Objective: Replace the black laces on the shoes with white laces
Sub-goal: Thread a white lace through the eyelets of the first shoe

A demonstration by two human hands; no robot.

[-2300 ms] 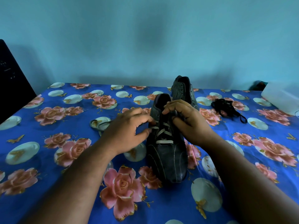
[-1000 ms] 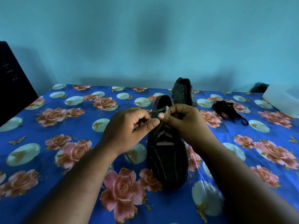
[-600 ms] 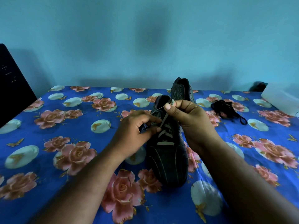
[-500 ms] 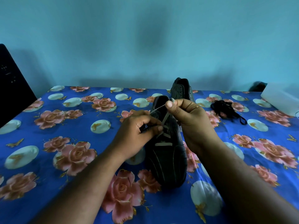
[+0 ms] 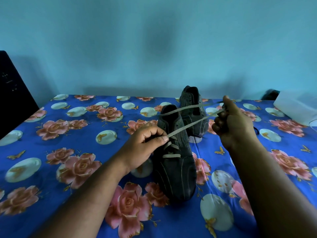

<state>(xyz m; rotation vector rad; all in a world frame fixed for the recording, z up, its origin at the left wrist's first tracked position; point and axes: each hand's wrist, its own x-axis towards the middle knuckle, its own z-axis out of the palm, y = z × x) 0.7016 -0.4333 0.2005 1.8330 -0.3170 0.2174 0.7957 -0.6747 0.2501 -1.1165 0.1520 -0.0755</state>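
A dark shoe [image 5: 176, 170] stands toe toward me on the flowered blue cloth [image 5: 68, 169]. A white lace [image 5: 187, 124] crosses its lower eyelets and runs up and right in two taut strands. My right hand [image 5: 231, 124] grips both strands, pulled out to the right of the shoe. My left hand [image 5: 145, 145] pinches the lace at an eyelet on the shoe's left side. The second dark shoe [image 5: 193, 107] stands just behind, with no lace visible on it. The black laces are mostly hidden behind my right hand.
A white box [image 5: 296, 109] sits at the far right edge. A black object [image 5: 12, 93] stands at the left. A blue wall closes off the back of the table.
My right hand has swung from above the shoe's tongue out to the right, drawing the white lace into long taut strands. My left hand stays at the eyelets.
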